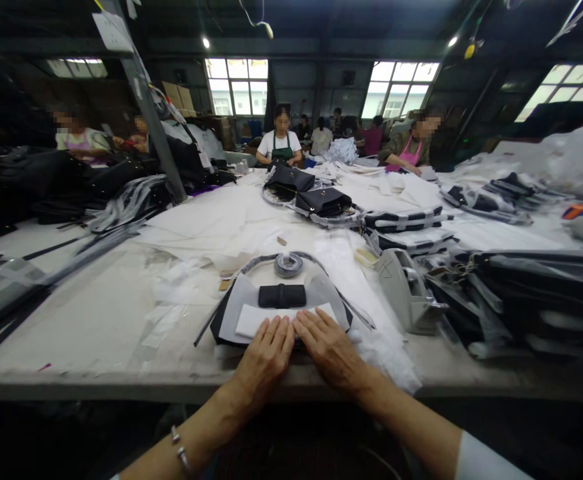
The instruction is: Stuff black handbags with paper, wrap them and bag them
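My left hand (266,353) and my right hand (327,348) lie flat side by side, fingers stretched out, on a dark handbag (224,323) at the near edge of the table (96,320). Their fingertips rest on a white folded sheet (251,319) laid over grey wrapping paper (239,297). A small dark folded strap piece (282,295) sits just beyond the fingertips. Farther back lies a roll of tape (288,265). Neither hand grips anything.
A grey tape dispenser (407,290) stands to the right, beside stacks of dark wrapped bags (536,300). Two black handbags (321,200) sit mid-table amid white paper. Black bags pile at the left (71,187). Several people work at the far side.
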The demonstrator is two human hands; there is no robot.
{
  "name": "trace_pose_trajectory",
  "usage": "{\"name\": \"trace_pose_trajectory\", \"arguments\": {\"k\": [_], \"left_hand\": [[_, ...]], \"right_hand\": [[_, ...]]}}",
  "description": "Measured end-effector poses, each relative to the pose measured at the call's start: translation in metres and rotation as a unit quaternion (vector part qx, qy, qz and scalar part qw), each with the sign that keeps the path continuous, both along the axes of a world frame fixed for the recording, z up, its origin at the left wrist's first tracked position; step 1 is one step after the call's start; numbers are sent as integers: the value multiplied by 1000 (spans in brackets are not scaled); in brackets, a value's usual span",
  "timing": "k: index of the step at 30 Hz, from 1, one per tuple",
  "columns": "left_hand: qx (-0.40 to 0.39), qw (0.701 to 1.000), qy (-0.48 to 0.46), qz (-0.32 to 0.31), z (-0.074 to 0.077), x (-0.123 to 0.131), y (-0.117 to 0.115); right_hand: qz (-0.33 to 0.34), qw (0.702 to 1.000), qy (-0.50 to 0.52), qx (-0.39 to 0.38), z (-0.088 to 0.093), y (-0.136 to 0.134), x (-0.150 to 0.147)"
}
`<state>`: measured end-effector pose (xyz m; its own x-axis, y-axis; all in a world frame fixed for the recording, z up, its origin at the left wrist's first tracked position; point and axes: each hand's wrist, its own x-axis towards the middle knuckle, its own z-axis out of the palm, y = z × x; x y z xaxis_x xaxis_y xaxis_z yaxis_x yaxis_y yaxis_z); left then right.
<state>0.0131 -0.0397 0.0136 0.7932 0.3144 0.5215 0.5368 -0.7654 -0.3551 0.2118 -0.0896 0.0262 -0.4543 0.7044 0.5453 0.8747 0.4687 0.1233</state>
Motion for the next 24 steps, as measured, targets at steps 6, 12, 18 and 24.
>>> {"name": "trace_pose_trajectory", "arguments": {"k": [6, 12, 18, 24], "left_hand": [[29, 996, 66, 49, -1, 14, -9], [18, 991, 120, 53, 4, 32, -7], [14, 991, 131, 20, 15, 27, 8], [2, 992, 123, 4, 22, 18, 15]], "right_hand": [[-22, 997, -37, 58, 1, -17, 11], [-49, 992, -103, 48, -1, -17, 6], [-103, 986, -107, 76, -10, -4, -4], [-101, 988, -76, 84, -15, 5, -5]]}}
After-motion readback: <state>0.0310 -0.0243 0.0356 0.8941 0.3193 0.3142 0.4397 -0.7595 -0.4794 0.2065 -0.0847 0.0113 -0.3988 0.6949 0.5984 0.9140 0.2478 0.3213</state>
